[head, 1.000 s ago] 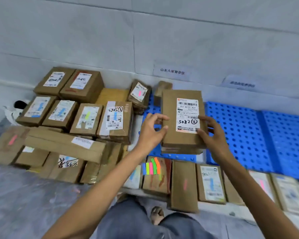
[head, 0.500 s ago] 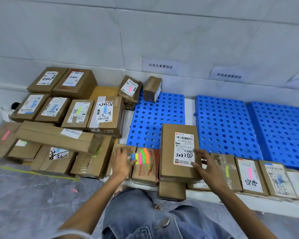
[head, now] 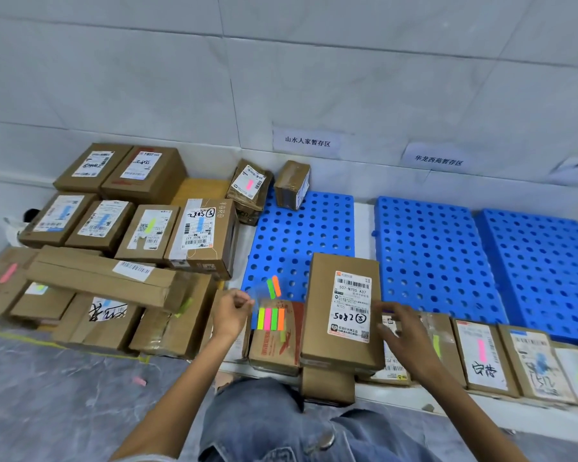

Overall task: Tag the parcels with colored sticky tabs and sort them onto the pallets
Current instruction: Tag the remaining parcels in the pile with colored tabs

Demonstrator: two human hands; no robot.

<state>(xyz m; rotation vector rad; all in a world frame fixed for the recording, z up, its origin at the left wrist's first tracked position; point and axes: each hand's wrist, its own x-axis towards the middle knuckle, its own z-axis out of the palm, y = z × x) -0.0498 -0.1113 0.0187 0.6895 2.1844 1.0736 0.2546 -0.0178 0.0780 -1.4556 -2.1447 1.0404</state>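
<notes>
White-tiled wall (head: pixel 314 61) stood behind a low ledge with three blue pallets side by side. Nearest the person, a tall brown parcel (head: pixel 342 311) with a white label marked "5082" lay flat on top of other boxes in the near row, its far end reaching over the near edge of the left pallet (head: pixel 301 235). The right hand (head: pixel 401 328) sat at the parcel's right edge with fingers loosely spread and gripping nothing; blur hid whether they touched the cardboard. Just left of the parcel, a pad of coloured tabs (head: pixel 269 318) rested on a red-printed box (head: pixel 274 345). The left hand (head: pixel 232 311), fingers curled together, appeared to pinch a clear strip carrying a green and an orange tab (head: pixel 274 286), raised just above the pad. A small box (head: pixel 292 185) stood at the left pallet's far corner. The middle pallet (head: pixel 427 255) and right pallet (head: pixel 541 268) lay beyond. Tagged parcels (head: pixel 481 355) lined the ledge to the right, and a stack of boxes (head: pixel 114 228) filled the left side.
</notes>
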